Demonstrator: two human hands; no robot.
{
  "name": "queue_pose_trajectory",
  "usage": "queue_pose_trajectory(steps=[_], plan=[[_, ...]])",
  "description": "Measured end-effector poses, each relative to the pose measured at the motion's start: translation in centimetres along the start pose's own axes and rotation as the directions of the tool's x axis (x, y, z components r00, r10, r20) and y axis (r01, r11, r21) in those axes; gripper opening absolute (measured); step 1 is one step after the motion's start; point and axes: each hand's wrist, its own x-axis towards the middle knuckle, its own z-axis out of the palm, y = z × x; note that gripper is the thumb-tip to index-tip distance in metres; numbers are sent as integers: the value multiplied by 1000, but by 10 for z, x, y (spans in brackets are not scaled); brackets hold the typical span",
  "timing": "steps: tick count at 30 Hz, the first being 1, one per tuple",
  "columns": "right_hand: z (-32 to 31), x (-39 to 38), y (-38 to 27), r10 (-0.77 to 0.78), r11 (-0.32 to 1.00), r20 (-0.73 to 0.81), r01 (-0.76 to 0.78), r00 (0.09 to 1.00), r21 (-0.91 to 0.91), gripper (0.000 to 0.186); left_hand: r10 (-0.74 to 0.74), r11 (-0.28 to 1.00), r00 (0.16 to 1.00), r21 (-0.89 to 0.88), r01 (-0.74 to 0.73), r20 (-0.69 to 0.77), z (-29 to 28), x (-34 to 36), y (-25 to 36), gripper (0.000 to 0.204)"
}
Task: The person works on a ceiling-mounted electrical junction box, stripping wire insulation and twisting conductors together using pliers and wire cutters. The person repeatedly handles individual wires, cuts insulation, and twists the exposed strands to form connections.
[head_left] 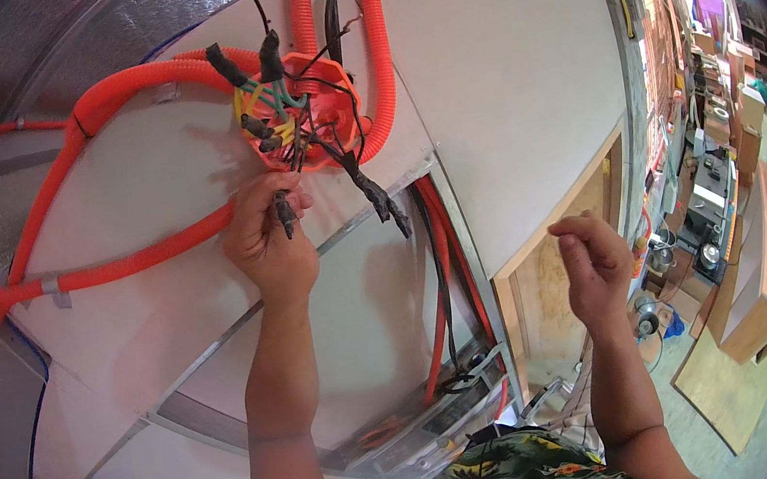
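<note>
My left hand (268, 241) is raised just below an open orange junction box (346, 98) on the white panel. Its fingers are closed round a wire bundle wrapped in black tape (285, 216), whose end sticks out below the thumb. Green, yellow and black wires spread out of the box. Several taped wire ends (227, 65) point up and left, and another taped bundle (378, 199) hangs down to the right. My right hand (597, 266) is in the air, away from the box, with its fingers curled in; what they hold, if anything, is hidden.
Orange corrugated conduits (135, 78) run into the box from the left and above. Below it, a metal-framed opening holds hanging black and red cables (440, 280). A wood-framed opening (548, 295) lies to the right. Farther right, a cluttered bench (707, 204) and a wooden cabinet (760, 304) stand lower down.
</note>
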Motion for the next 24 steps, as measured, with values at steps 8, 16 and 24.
queue_pose_trajectory(steps=[8,16,24], plan=[[55,38,-62,-240,969,161,247,957,-22,19,-73,990,997,-120,75,26,-5,5,1,11],[93,76,-90,-308,945,151,320,939,-61,47,-59,984,998,-166,64,32,-3,4,0,19],[99,78,-87,-316,927,184,344,931,-148,53,-19,993,998,-118,25,52,-2,6,2,26]])
